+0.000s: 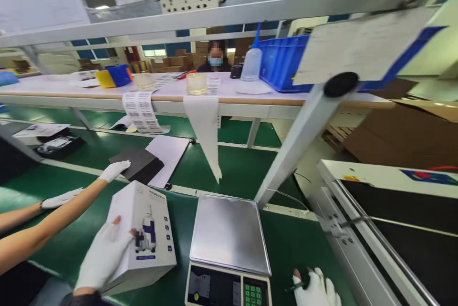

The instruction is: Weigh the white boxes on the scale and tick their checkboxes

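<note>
**White box in my left hand, beside the scale**

A weighing scale (230,234) with a bare steel platform sits at lower centre of the frame, just right of the box I hold. At left, a co-worker's two gloved hands come in from the edge: the farther one (113,170) rests its fingertips on a dark flat sheet (138,164) that lies beside a white sheet (168,153); the nearer one (60,198) lies flat on the belt. A slanting metal post (296,143) rises from behind the scale toward the upper right. A strip of barcode labels (141,111) and a white backing strip (205,127) hang over the edge of the far bench.

My left hand (103,256), in a white glove, is wrapped around the near left side of the white product box (143,234), thumb on its top face; the box stands tilted on the belt at lower left. My right hand (315,289), also gloved, is curled around a small dark pen-like object (300,283) at the bottom right edge.

Everything rests on a green conveyor belt (236,167). Across it, the white bench (229,93) carries a blue crate (281,62), a squeeze bottle (252,60) and a roll of tape (196,83); a person sits behind it.
</note>
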`<action>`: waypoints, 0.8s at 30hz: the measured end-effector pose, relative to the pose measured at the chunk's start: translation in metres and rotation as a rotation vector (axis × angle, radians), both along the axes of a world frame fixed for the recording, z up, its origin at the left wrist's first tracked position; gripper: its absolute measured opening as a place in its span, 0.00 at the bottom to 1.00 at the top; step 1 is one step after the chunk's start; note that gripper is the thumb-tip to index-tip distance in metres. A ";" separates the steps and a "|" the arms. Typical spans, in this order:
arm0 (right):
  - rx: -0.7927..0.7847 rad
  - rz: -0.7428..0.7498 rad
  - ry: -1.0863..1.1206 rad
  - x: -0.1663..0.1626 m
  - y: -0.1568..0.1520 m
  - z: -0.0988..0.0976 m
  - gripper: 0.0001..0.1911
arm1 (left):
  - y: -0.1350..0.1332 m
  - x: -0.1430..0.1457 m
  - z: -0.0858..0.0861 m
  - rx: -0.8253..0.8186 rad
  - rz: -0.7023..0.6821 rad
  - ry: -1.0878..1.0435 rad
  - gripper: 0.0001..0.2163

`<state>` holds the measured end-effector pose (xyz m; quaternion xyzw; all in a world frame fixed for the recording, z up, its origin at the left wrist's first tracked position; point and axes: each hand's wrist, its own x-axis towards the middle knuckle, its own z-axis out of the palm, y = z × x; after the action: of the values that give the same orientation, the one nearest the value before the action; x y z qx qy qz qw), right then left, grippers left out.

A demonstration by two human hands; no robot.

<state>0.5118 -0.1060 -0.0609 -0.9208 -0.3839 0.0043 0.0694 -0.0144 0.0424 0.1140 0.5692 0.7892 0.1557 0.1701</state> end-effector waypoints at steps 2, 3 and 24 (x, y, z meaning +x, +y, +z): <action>-0.065 -0.006 -0.006 0.001 0.001 -0.002 0.29 | 0.001 0.009 0.028 0.030 0.008 0.019 0.38; -0.073 -0.008 -0.005 0.000 0.002 -0.002 0.29 | -0.001 0.020 0.044 0.052 -0.026 0.078 0.37; 0.215 -0.044 0.494 -0.004 -0.034 0.009 0.26 | -0.038 0.129 -0.066 -0.191 0.014 -0.503 0.31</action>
<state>0.5083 -0.1397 -0.0518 -0.8872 -0.3336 0.1864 0.2585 0.1151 0.0041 0.0484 0.4883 0.7372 0.2185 0.4128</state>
